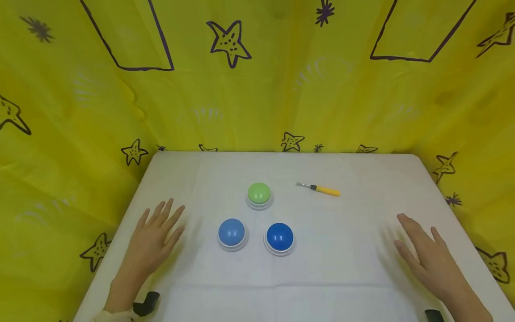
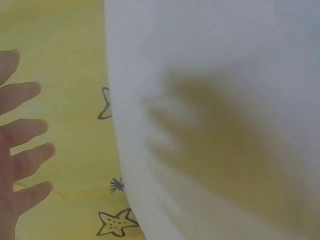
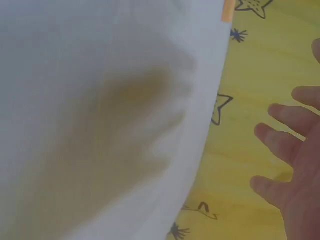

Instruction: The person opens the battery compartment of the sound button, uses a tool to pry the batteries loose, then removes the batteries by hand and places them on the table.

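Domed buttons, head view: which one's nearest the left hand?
The light blue, white-based domed button, leftmost of the three; the dark blue domed button and light green domed button sit farther from the left hand.

Gap between blue buttons (image 1: 231, 232), green button (image 1: 259, 193) beyond

Green dome (image 1: 259, 193), light-blue dome (image 1: 231, 231), dark-blue dome (image 1: 280, 236); yellow star-patterned curtain (image 1: 257, 96).

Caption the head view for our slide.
Empty hands flank three domed buttons and a yellow-handled tool on a table.
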`<act>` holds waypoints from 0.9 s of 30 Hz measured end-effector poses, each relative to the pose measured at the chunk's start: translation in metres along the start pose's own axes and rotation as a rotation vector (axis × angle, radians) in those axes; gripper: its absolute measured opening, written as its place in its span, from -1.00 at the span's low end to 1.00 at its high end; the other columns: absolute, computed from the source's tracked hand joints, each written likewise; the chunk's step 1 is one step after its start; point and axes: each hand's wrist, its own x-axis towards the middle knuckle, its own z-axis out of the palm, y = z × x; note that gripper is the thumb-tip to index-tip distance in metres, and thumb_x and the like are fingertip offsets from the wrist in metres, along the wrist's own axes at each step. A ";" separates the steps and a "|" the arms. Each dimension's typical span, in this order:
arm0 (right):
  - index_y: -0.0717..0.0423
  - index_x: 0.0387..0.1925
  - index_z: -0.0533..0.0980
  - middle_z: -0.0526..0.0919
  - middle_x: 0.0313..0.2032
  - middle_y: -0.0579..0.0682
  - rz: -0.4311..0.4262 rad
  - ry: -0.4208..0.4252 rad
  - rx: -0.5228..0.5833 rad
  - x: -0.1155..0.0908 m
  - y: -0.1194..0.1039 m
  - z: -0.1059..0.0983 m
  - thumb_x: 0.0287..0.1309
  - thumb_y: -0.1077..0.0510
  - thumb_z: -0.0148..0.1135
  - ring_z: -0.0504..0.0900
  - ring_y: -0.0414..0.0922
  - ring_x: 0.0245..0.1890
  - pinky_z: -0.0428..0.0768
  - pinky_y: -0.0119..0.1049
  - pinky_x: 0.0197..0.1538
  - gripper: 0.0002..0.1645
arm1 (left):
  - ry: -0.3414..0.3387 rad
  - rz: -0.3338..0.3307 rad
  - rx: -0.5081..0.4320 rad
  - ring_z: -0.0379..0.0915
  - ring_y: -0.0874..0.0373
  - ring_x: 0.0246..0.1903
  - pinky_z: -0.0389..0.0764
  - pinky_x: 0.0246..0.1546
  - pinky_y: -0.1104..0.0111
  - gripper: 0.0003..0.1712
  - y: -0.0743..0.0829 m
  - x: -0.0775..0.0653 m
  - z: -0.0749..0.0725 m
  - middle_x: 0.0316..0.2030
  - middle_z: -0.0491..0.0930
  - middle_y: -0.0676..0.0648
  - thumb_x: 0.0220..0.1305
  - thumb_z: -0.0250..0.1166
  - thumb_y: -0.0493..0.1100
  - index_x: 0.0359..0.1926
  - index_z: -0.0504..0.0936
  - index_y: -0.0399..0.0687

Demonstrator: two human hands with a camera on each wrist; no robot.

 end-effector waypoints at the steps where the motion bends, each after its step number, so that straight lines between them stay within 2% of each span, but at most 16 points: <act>1: 0.05 0.65 0.07 0.30 0.49 0.40 -0.004 0.023 0.022 0.000 -0.001 0.001 0.51 0.12 0.16 -0.23 -0.64 0.56 -0.41 0.17 0.67 -0.18 | 0.035 0.000 -0.026 0.31 -0.32 0.46 0.17 0.52 -0.21 -0.37 0.004 0.000 0.000 0.47 0.40 -0.29 0.47 0.26 0.02 0.49 0.45 0.06; 2: 0.06 0.62 0.12 0.38 0.44 0.42 -0.003 0.046 0.048 0.001 -0.003 0.002 0.50 0.15 0.17 -0.17 -0.74 0.49 -0.35 0.16 0.68 -0.21 | 0.072 0.002 -0.058 0.39 -0.31 0.40 0.29 0.45 -0.21 -0.40 0.008 -0.001 0.000 0.42 0.48 -0.27 0.44 0.31 -0.03 0.44 0.51 0.03; 4: 0.05 0.60 0.19 0.42 0.41 0.43 0.027 0.066 0.113 0.001 -0.008 0.004 0.50 0.16 0.17 -0.12 -0.52 0.60 -0.29 0.20 0.67 -0.26 | 0.135 0.005 -0.136 0.53 -0.28 0.29 0.48 0.29 -0.19 -0.45 0.016 0.000 0.001 0.31 0.61 -0.23 0.37 0.37 -0.13 0.36 0.59 -0.03; 6: 0.00 0.58 0.24 0.39 0.50 0.22 0.060 0.072 0.175 0.000 -0.015 0.006 0.51 0.16 0.17 -0.02 -0.03 0.69 -0.26 0.25 0.66 -0.29 | 0.182 -0.004 -0.225 0.62 -0.23 0.20 0.59 0.17 -0.15 -0.48 0.026 -0.001 0.003 0.23 0.68 -0.18 0.33 0.41 -0.21 0.31 0.63 -0.04; 7: -0.02 0.57 0.26 0.37 0.53 0.05 0.074 0.073 0.210 -0.001 -0.019 0.008 0.51 0.17 0.17 0.03 0.20 0.65 -0.24 0.29 0.65 -0.31 | 0.199 -0.013 -0.262 0.65 -0.20 0.16 0.62 0.13 -0.11 -0.48 0.031 -0.002 0.004 0.20 0.71 -0.16 0.32 0.41 -0.24 0.30 0.64 -0.02; 9: -0.07 0.56 0.29 0.32 0.52 -0.29 0.089 0.075 0.264 -0.001 -0.028 0.011 0.49 0.18 0.19 0.12 0.30 0.61 -0.18 0.06 0.71 -0.31 | 0.213 -0.045 -0.323 0.67 -0.12 0.13 0.64 0.11 0.01 -0.49 0.042 -0.003 0.005 0.16 0.74 -0.08 0.33 0.40 -0.26 0.30 0.64 0.03; 11: -0.11 0.54 0.33 0.32 0.43 -0.55 0.076 0.087 0.293 0.000 -0.036 0.017 0.45 0.21 0.24 0.17 -0.13 0.63 -0.07 -0.35 0.68 -0.30 | 0.214 -0.072 -0.378 0.67 -0.02 0.11 0.62 0.12 0.20 -0.48 0.053 -0.004 0.006 0.15 0.74 -0.01 0.35 0.39 -0.27 0.31 0.63 0.09; 13: -0.14 0.52 0.36 0.43 0.36 -0.59 0.059 0.099 0.314 0.002 -0.044 0.022 0.41 0.24 0.28 0.20 -0.57 0.50 0.01 -0.73 0.47 -0.29 | 0.206 -0.075 -0.442 0.66 0.05 0.10 0.59 0.12 0.38 -0.47 0.063 -0.002 0.008 0.16 0.73 0.04 0.37 0.37 -0.28 0.32 0.62 0.11; 14: -0.16 0.51 0.37 0.49 0.32 -0.55 0.052 0.104 0.321 0.003 -0.048 0.025 0.39 0.25 0.30 0.20 -0.73 0.39 0.02 -0.85 0.33 -0.27 | 0.201 -0.067 -0.481 0.66 0.09 0.09 0.58 0.11 0.44 -0.47 0.068 -0.001 0.008 0.17 0.72 0.06 0.37 0.37 -0.29 0.33 0.61 0.11; 15: -0.18 0.50 0.37 0.54 0.29 -0.51 0.048 0.102 0.331 0.004 -0.052 0.028 0.38 0.25 0.31 0.20 -0.77 0.35 0.04 -0.87 0.29 -0.26 | 0.193 -0.056 -0.518 0.65 0.11 0.08 0.58 0.10 0.48 -0.45 0.073 0.000 0.009 0.17 0.71 0.08 0.37 0.37 -0.30 0.34 0.60 0.11; 18: -0.14 0.49 0.39 0.67 0.23 -0.27 0.020 0.093 0.368 0.008 -0.062 0.038 0.32 0.29 0.36 0.29 -0.74 0.31 0.09 -0.86 0.27 -0.24 | 0.158 -0.009 -0.644 0.66 0.10 0.08 0.63 0.06 0.44 -0.43 0.085 0.005 0.012 0.20 0.69 0.07 0.37 0.36 -0.33 0.36 0.56 0.08; 21: -0.06 0.47 0.41 0.69 0.23 -0.08 -0.020 0.067 0.397 0.012 -0.072 0.047 0.27 0.32 0.40 0.39 -0.64 0.30 0.13 -0.83 0.29 -0.22 | 0.085 0.017 -0.752 0.67 0.03 0.06 0.68 0.03 0.34 -0.44 0.099 0.007 0.015 0.23 0.67 -0.01 0.42 0.32 -0.32 0.39 0.52 0.03; 24: -0.03 0.48 0.40 0.66 0.28 -0.06 -0.058 0.028 0.404 0.018 -0.080 0.054 0.24 0.29 0.45 0.48 -0.53 0.24 0.19 -0.80 0.27 -0.20 | -0.037 0.004 -0.822 0.68 0.01 0.05 0.69 0.05 0.32 -0.48 0.115 0.006 0.019 0.28 0.64 -0.03 0.50 0.27 -0.22 0.42 0.48 0.02; 27: -0.01 0.47 0.39 0.63 0.30 -0.08 -0.093 -0.016 0.404 0.023 -0.088 0.060 0.20 0.24 0.49 0.55 -0.38 0.20 0.27 -0.75 0.25 -0.17 | -0.162 -0.016 -0.848 0.64 0.02 0.12 0.69 0.10 0.29 -0.49 0.133 0.005 0.025 0.33 0.59 -0.02 0.55 0.23 -0.10 0.44 0.44 0.09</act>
